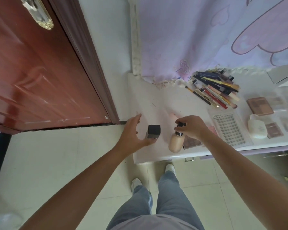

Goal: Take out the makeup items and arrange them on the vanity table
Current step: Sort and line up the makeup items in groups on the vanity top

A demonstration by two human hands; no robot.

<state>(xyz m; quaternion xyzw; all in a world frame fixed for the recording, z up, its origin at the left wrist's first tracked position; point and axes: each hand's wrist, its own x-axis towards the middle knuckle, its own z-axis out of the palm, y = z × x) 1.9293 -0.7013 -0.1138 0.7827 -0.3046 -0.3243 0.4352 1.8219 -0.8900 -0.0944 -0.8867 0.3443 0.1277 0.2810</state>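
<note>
- Foundation bottle (175,142), beige with a black pump cap, is standing near the front edge of the white vanity table (165,100); its long axis is running upright, cap end pointing up toward the camera, body leaning slightly toward the table edge in this wide view.
- Right hand (192,127) is gripping the bottle's black cap from above, fingers curled round it.
- Square black-capped bottle (153,131) is standing upright just left of the foundation bottle, apart from it.
- Left hand (133,131) is hovering beside the square bottle with fingers spread wide; the thumb is lying at the bottle's base, contact uncertain.
- Dark compact (191,142) is lying flat just right of the foundation bottle.
- Pile of pencils and brushes (214,90) is lying farther back, long axes mostly running diagonally.
- False-lash tray (229,128) and eyeshadow palette (259,106) are lying flat to the right.
</note>
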